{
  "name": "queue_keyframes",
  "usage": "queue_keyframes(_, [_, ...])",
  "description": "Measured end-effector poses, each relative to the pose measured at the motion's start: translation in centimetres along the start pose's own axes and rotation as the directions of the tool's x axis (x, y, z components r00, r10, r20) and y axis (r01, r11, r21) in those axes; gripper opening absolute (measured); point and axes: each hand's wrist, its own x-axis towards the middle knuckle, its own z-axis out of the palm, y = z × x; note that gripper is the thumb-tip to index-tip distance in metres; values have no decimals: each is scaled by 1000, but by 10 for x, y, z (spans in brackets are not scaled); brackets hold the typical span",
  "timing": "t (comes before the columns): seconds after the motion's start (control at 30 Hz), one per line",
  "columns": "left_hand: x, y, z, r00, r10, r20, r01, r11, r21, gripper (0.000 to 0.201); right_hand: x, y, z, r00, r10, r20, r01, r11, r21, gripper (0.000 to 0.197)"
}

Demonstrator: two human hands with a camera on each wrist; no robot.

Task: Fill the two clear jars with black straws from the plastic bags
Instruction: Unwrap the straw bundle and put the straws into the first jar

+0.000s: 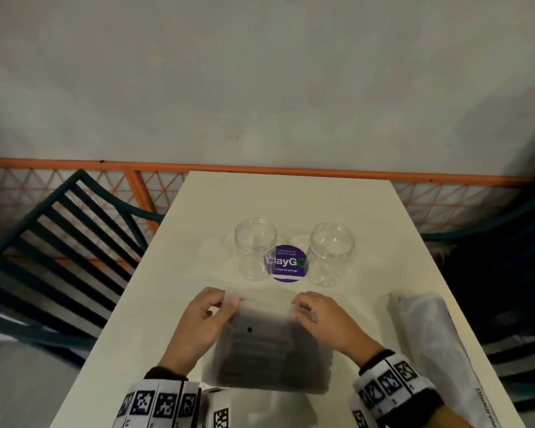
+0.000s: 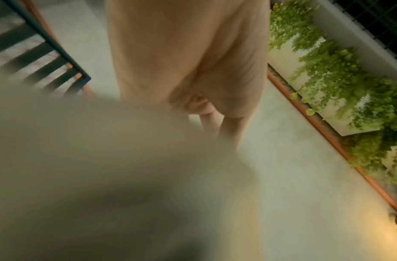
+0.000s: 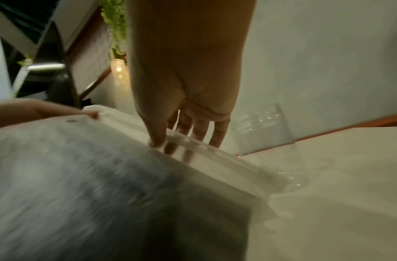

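Note:
A clear plastic bag of black straws is held above the near part of the white table. My left hand pinches its top left corner and my right hand pinches its top right edge. In the right wrist view the right hand grips the bag's clear top strip, thumb on the near side. The left wrist view is blurred; the bag fills its lower left below the left hand. Two empty clear jars stand upright beyond: the left jar and the right jar.
A second plastic bag lies along the table's right edge. A purple round sticker sits between the jars. Dark slatted chairs stand at both sides, and an orange railing runs behind the table.

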Motion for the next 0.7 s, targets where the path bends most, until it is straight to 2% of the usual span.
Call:
queue_keyframes(0.07, [2, -3, -8, 999, 34, -40, -32, 998, 61, 22, -1, 15, -6, 998, 44, -46, -44, 999, 11, 22])
queue_keyframes(0.13, [2, -6, -16, 994, 33, -103, -29, 999, 35, 24, -5, 30, -13, 992, 65, -108, -60, 997, 50, 18])
queue_keyframes(0.23, [4, -11, -25, 983, 7, -182, -6, 1000, 6, 14, -14, 47, -25, 958, 117, -262, -58, 973, 223, 5])
queue_keyframes(0.27, [5, -13, -27, 979, 3, -203, -3, 1000, 0, 12, -16, 50, -28, 942, 149, -301, -58, 955, 290, 15])
queue_keyframes(0.33, [7, -16, -29, 971, -4, -239, 3, 1000, -1, 11, -19, 51, -34, 928, 190, -320, -37, 903, 427, 24])
queue_keyframes(0.47, [13, -15, -31, 959, 6, -283, 36, 989, 142, 19, -21, 37, -38, 947, 138, -291, 51, 828, 558, 16])
queue_keyframes(0.53, [13, -7, -30, 945, 139, -296, -18, 925, 380, 40, -21, 30, -37, 944, 108, -313, 93, 821, 564, 19])
queue_keyframes(0.6, [11, 8, -22, 914, 338, -225, -148, 794, 590, 50, -22, 23, -38, 934, 85, -348, 142, 803, 579, 23])
queue_keyframes(0.7, [7, 41, 10, 890, 452, -61, -328, 728, 602, 42, -22, 15, -40, 893, 115, -435, 196, 771, 606, 24])
